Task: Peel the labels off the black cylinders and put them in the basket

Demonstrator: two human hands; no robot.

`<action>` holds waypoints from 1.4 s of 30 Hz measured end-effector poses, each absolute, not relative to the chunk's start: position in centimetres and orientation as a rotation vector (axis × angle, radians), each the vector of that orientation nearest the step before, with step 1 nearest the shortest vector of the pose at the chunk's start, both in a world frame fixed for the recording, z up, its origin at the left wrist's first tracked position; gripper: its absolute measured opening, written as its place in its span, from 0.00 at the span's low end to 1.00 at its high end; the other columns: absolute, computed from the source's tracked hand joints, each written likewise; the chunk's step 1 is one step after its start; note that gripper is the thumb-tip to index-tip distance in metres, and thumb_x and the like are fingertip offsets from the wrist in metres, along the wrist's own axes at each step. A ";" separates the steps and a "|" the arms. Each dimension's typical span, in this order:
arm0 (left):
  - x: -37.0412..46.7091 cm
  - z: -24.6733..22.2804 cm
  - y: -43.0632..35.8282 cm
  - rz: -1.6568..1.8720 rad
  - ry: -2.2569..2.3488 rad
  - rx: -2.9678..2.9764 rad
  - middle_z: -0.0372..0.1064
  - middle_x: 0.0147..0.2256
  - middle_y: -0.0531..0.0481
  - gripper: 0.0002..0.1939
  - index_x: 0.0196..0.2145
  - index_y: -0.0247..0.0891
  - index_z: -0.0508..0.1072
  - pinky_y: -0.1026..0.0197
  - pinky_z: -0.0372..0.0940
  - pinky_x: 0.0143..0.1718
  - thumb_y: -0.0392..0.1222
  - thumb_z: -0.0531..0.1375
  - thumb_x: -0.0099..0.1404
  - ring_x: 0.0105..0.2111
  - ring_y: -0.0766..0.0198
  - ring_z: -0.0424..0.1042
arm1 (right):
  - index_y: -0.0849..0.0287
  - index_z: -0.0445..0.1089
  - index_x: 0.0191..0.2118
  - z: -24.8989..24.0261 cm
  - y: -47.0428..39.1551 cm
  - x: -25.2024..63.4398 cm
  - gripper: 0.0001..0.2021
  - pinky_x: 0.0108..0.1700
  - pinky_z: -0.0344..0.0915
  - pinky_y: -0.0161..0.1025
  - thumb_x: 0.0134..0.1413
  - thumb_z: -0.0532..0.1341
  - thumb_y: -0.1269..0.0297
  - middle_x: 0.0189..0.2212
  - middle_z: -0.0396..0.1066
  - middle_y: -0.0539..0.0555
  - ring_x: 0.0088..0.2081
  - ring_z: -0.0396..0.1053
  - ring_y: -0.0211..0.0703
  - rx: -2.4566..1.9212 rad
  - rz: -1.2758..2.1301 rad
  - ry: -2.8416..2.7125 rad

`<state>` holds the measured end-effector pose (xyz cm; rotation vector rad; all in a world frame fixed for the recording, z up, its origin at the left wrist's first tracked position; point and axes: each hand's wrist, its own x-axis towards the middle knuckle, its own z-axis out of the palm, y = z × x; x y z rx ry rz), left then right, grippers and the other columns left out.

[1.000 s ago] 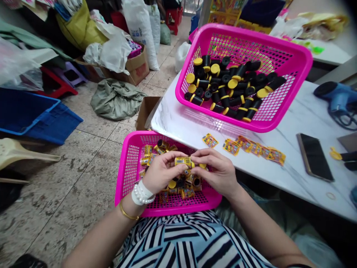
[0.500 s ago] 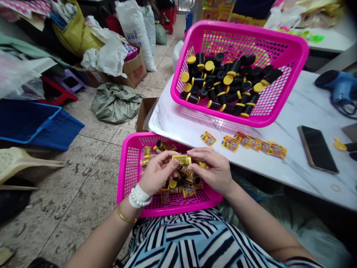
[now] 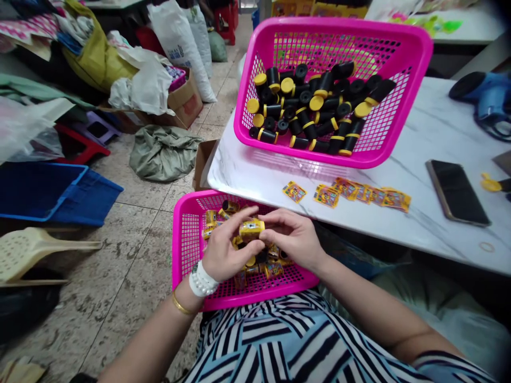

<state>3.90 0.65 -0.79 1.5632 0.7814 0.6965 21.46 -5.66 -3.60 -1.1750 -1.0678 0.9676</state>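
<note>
Over the lower pink basket [image 3: 255,298], close to the front edge of the worktop [image 3: 451,244], one yellow-wrapped tube [image 3: 250,229] is between the two hands. Its long axis goes from left to right, roughly along the basket's near rim. The right hand [image 3: 297,236] pinches the right end with thumb and fingers. Nearer to the left end is the left hand [image 3: 225,247], curved around it; whether it presses, I cannot tell.
</note>
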 end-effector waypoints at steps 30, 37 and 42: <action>1.5 -2.1 0.9 0.433 1.260 1.512 0.61 0.13 0.61 0.26 0.45 0.38 0.69 0.68 0.51 0.14 0.61 0.62 0.59 0.11 0.68 0.59 | 0.58 0.76 0.50 -2.4 -5.6 23.9 0.12 0.41 0.71 0.44 0.62 0.63 0.66 0.37 0.74 0.58 0.38 0.71 0.46 -1.463 -0.028 -1.655; 2.1 -1.2 1.3 0.733 1.365 1.955 0.65 0.18 0.58 0.23 0.50 0.36 0.70 0.65 0.58 0.23 0.54 0.61 0.63 0.17 0.67 0.64 | 0.58 0.79 0.32 -3.7 -3.2 28.6 0.08 0.38 0.63 0.43 0.61 0.64 0.65 0.28 0.72 0.54 0.33 0.63 0.47 -1.894 -0.315 -1.680; 5.0 -0.5 1.1 0.664 1.137 1.841 0.68 0.20 0.55 0.16 0.43 0.37 0.74 0.65 0.60 0.24 0.51 0.61 0.63 0.20 0.66 0.66 | 0.59 0.77 0.32 -4.4 -2.9 28.4 0.07 0.41 0.64 0.43 0.61 0.63 0.66 0.30 0.73 0.55 0.35 0.66 0.47 -1.812 -0.202 -1.618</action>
